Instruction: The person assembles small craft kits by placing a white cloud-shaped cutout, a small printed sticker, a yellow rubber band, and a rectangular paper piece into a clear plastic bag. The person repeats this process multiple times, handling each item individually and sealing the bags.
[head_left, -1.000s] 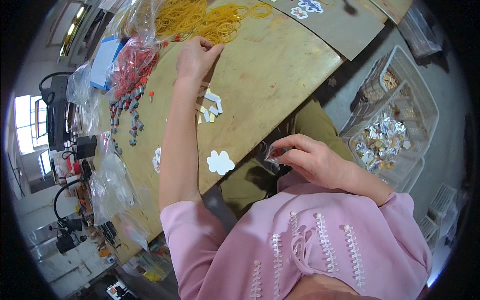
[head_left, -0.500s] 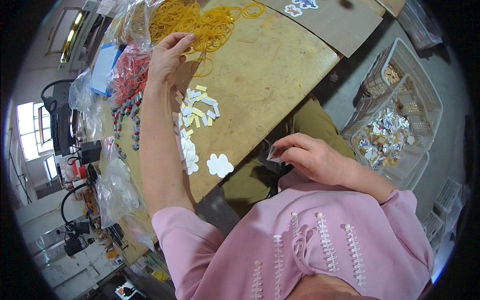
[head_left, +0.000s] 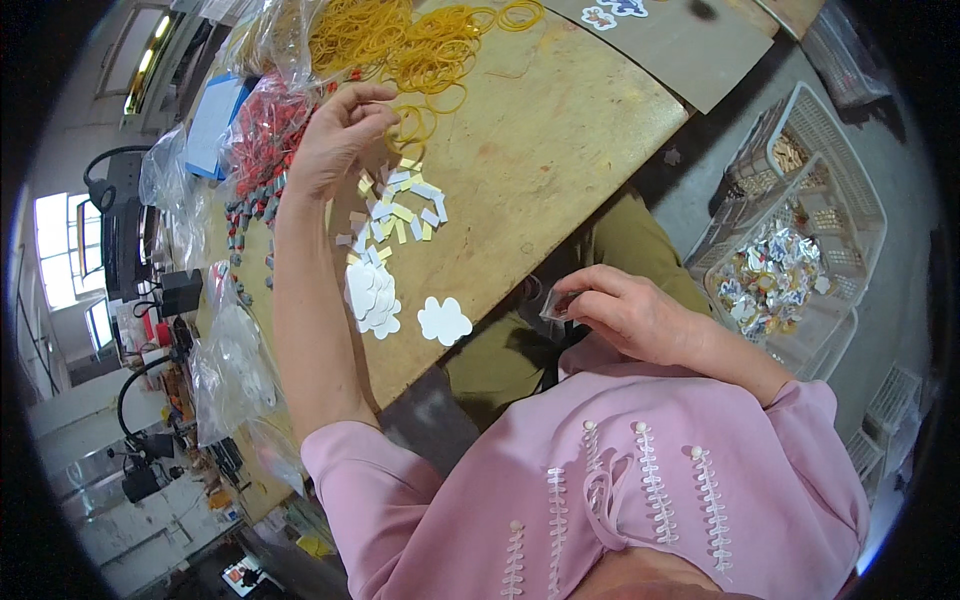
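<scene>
My left hand (head_left: 335,140) is raised over the wooden table (head_left: 540,170) and pinches a yellow rubber band (head_left: 408,128) drawn from the pile of yellow rubber bands (head_left: 400,40). Below it lie small yellow and white paper slips (head_left: 395,210), a stack of white cloud-shaped cards (head_left: 370,295) and one single cloud card (head_left: 443,320). My right hand (head_left: 630,315) rests over my lap near the table edge, fingers closed on a small clear plastic packet (head_left: 558,305).
A bag of red pieces (head_left: 265,135) and a blue box (head_left: 215,120) lie at the table's left. Clear plastic bags (head_left: 235,370) sit beyond them. A white basket (head_left: 800,230) with shiny wrapped packets stands on the floor at the right.
My left hand has lifted back from the rubber band pile toward me with one band. The paper slips and the card stack under the arm have come into view. My right hand stayed put.
</scene>
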